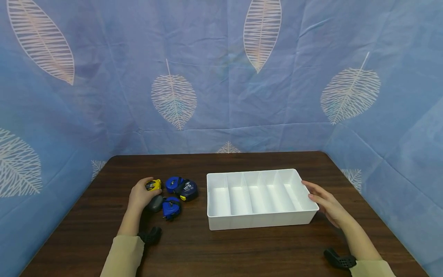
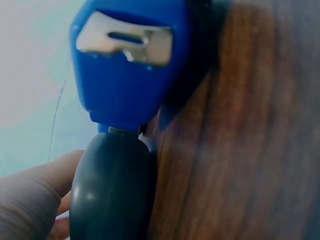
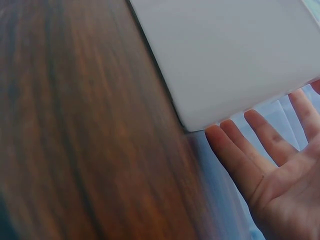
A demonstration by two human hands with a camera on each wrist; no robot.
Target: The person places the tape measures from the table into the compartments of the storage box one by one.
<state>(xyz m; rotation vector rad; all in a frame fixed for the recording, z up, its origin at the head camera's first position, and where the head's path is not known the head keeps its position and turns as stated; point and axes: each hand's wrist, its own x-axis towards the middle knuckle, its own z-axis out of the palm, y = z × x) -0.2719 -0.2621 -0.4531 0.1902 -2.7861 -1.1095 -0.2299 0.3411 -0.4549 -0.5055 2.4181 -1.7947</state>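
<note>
At the left of the head view, my left hand (image 1: 140, 195) grips a yellow tape measure (image 1: 154, 185), thumb on the near side and fingers on the far side. Just below that thumb lies a dark grey rounded case (image 1: 155, 204), large in the left wrist view. Beyond it there stands a blue tape measure (image 2: 130, 75) with a metal clip. My right hand (image 1: 327, 203) has its fingers spread and fairly straight, with fingertips (image 3: 212, 132) against the right end of a white divided tray (image 1: 256, 221). The tray's compartments hold nothing.
A second blue tape measure (image 1: 173, 184) and a dark navy one (image 1: 187, 191) lie together between the left hand and the tray. Everything rests on a dark wooden table (image 1: 207, 254). Blue leaf-print cloth (image 1: 214, 96) hangs behind and along the sides.
</note>
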